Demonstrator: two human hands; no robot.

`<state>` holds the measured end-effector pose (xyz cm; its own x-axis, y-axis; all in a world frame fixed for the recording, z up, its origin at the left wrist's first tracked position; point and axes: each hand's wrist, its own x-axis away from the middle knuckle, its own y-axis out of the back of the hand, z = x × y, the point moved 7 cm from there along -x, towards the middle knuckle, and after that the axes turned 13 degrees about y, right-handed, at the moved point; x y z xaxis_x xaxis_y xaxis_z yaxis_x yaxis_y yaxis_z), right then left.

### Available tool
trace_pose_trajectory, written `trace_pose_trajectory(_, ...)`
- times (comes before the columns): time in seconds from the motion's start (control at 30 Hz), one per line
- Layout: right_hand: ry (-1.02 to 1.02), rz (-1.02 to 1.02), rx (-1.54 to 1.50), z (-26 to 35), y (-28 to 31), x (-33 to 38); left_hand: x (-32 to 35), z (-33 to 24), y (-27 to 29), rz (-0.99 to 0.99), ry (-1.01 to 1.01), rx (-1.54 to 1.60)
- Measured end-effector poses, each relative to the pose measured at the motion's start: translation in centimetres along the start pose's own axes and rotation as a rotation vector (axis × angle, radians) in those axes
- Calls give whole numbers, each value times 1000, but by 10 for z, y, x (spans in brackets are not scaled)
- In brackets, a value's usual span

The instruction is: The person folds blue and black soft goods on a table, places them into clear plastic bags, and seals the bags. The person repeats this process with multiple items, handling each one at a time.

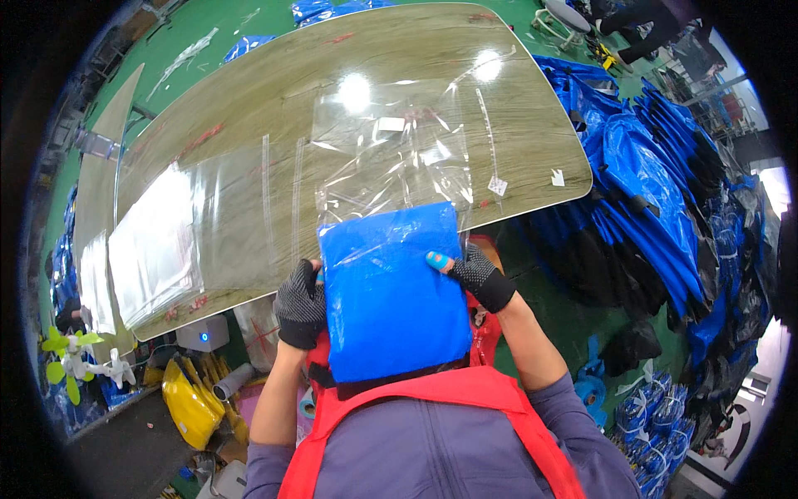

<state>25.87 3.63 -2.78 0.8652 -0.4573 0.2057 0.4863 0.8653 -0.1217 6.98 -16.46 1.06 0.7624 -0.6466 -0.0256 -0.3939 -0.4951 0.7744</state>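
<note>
Between my hands is a flat, folded blue plastic sheet [395, 299], held against my lap at the table's near edge. Its far end reaches into the mouth of a clear plastic bag [391, 166] that lies on the table. My left hand [301, 303], in a dark dotted glove, grips the left edge of the blue sheet. On the right side my right hand [474, 274] pinches the sheet, its thumb with blue tape on top and the other fingers partly hidden beneath.
A wood-patterned table [249, 100] spans the view ahead, with a stack of clear bags [166, 224] at left. Blue and black sheeting [640, 166] is heaped at right. Bundled blue pieces [652, 424] stand lower right; yellow sheets [191, 399] hang lower left.
</note>
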Motion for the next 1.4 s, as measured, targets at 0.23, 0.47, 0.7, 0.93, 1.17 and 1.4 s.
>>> trace_pose_trajectory(0.23, -114, 67, -109, -11, -28, 68, 42, 28, -6, 429, 264, 337)
trace_pose_trajectory(0.47, -102, 315, -70, 10, -38, 59, 9, 7, -17, 626, 627, 982)
trace_pose_trajectory(0.7, 161, 46, 39, 25, -41, 67, 84, 2, -7, 828, 585, 1164)
trace_pose_trajectory(0.93, -65, -122, 26, -30, -16, 102, 76, 21, -32, 849, 721, 623)
trace_pose_trajectory(1.17, -42, 216, -2, 30, -24, 69, 43, -9, -16, 949, 781, 1003)
trace_pose_trajectory(1.4, -48, 96, -255, 33, -48, 61, 28, -17, -2, 695, 829, 1168)
